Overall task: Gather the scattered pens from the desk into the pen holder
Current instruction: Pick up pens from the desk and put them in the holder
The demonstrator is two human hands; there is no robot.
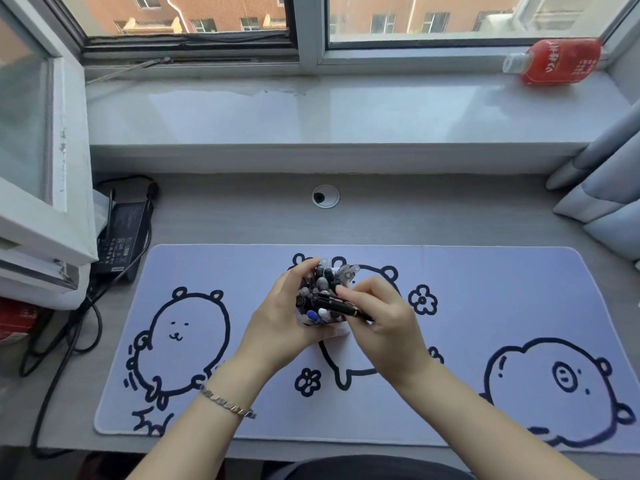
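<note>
Daylight comes through a window (311,15) with white frames, showing a brick building (221,8) outside, above a pale sill (311,112) with a red bottle (557,62) lying on it, a grey curtain (602,188) at right, and below a grey surface (242,216) with a mat (485,289).

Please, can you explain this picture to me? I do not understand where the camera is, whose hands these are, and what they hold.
There is no machine here. A person wears the camera on the head, so it looks down at their own two hands over a desk mat. The left hand grips a pen holder full of pens, standing on the mat. The right hand holds a black pen at the holder's top. A charger lies at the left, and a red bottle lies on the windowsill.
</note>
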